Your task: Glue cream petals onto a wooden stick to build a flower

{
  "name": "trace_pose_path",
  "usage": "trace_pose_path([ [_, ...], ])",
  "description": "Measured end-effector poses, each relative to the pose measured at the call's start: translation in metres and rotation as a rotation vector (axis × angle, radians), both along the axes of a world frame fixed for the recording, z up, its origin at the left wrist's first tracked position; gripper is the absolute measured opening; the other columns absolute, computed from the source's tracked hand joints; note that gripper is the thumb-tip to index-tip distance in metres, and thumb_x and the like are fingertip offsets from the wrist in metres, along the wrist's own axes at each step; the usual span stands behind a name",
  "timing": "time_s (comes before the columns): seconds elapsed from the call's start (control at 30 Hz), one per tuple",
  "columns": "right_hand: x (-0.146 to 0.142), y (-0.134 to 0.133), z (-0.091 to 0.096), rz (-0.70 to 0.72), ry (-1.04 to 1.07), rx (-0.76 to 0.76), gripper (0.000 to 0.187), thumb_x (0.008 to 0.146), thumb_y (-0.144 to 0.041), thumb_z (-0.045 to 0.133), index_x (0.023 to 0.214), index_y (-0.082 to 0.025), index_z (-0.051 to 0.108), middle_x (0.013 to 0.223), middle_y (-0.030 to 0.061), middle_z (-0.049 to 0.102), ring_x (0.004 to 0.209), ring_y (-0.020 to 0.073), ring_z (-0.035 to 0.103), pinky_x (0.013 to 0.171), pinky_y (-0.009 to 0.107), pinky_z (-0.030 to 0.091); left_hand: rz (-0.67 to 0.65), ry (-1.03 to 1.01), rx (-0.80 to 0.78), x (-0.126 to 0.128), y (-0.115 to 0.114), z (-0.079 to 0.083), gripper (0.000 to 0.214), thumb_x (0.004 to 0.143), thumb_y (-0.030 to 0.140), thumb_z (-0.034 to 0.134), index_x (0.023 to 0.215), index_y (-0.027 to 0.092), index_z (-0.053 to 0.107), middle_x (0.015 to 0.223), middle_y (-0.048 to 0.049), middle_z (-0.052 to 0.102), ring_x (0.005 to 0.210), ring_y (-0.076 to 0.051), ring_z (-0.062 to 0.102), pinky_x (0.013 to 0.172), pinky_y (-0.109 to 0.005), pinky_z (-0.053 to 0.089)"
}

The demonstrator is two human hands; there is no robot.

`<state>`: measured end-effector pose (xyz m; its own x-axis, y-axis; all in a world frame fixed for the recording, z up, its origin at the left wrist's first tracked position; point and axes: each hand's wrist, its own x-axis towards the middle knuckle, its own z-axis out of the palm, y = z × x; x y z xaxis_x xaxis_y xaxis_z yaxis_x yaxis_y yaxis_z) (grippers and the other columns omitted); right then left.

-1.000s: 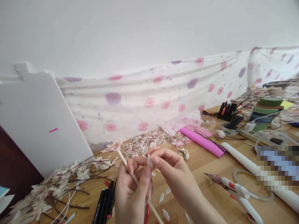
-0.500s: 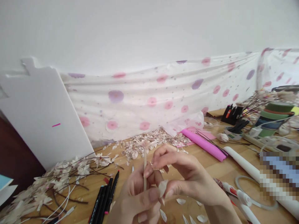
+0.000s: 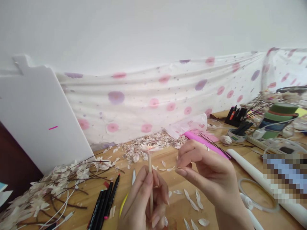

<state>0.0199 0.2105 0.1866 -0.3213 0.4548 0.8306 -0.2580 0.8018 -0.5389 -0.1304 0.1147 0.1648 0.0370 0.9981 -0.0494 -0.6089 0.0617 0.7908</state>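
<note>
While my left hand (image 3: 146, 198), at the lower centre of the frame, clamps its fingers around a pale stick (image 3: 150, 164), my right hand (image 3: 206, 172) pinches what looks like a thin petal (image 3: 173, 169), seen nearly edge-on. The stick's long axis runs almost upright in the head view, a pale flower (image 3: 150, 149) at its top. That flower lies up and left of my right fingertips, apart from them. Loose petals (image 3: 190, 199) dot the wooden table (image 3: 176, 217); beyond, a spotted cloth (image 3: 134, 111) spans mid-frame under the white wall (image 3: 144, 32).
</note>
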Motion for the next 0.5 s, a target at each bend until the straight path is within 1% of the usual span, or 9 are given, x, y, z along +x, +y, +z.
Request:
trace_pose_path([
  [0.07, -0.0013, -0.0011, -0.0008, -0.043, 0.011, 0.028, 0.011, 0.088, -0.01, 0.07, 0.088, -0.021, 0.067, 0.078, -0.0015, 0.061, 0.073, 0.0124, 0.055, 0.061, 0.027, 0.045, 0.018, 0.042, -0.018, 0.0039, -0.0015, 0.0009, 0.034, 0.087, 0.052, 0.067, 0.078, 0.02, 0.058, 0.072, 0.0029, 0.065, 0.038, 0.0, 0.031, 0.04, -0.016, 0.026],
  [0.13, -0.0036, -0.0014, -0.0015, -0.086, 0.009, 0.06, 0.013, 0.088, -0.008, 0.07, 0.09, -0.021, 0.067, 0.08, -0.0011, 0.062, 0.077, 0.0126, 0.057, 0.067, 0.027, 0.047, 0.025, 0.068, -0.029, 0.0071, -0.0025, 0.0021, 0.034, 0.086, 0.051, 0.068, 0.078, 0.02, 0.056, 0.074, 0.0026, 0.066, 0.038, 0.0, 0.031, 0.04, -0.016, 0.026],
  [0.23, -0.0068, -0.0008, -0.0018, -0.161, -0.01, 0.1, 0.012, 0.089, -0.009, 0.069, 0.089, -0.02, 0.067, 0.083, -0.0006, 0.062, 0.082, 0.0122, 0.059, 0.073, 0.027, 0.049, 0.004, 0.085, -0.018, 0.0103, -0.0026, 0.0035, 0.033, 0.088, 0.051, 0.065, 0.077, 0.02, 0.057, 0.07, 0.0032, 0.065, 0.037, 0.0, 0.028, 0.039, -0.017, 0.025],
  [0.33, -0.0084, 0.0004, -0.0018, -0.213, -0.024, 0.101, 0.01, 0.09, -0.009, 0.069, 0.089, -0.019, 0.067, 0.084, -0.0004, 0.062, 0.082, 0.0116, 0.06, 0.073, 0.026, 0.049, -0.008, 0.098, -0.017, 0.0113, -0.0022, 0.0043, 0.033, 0.089, 0.049, 0.065, 0.076, 0.02, 0.059, 0.067, 0.0032, 0.064, 0.037, 0.0, 0.027, 0.038, -0.017, 0.025],
  [0.5, -0.0091, 0.0018, -0.0028, -0.258, -0.04, 0.107, 0.01, 0.09, -0.009, 0.069, 0.088, -0.019, 0.066, 0.083, -0.001, 0.062, 0.082, 0.0118, 0.06, 0.073, 0.026, 0.049, -0.011, 0.153, -0.024, 0.0107, -0.0012, 0.0038, 0.034, 0.089, 0.051, 0.064, 0.076, 0.02, 0.061, 0.063, 0.0037, 0.061, 0.037, -0.001, 0.029, 0.039, -0.017, 0.029],
])
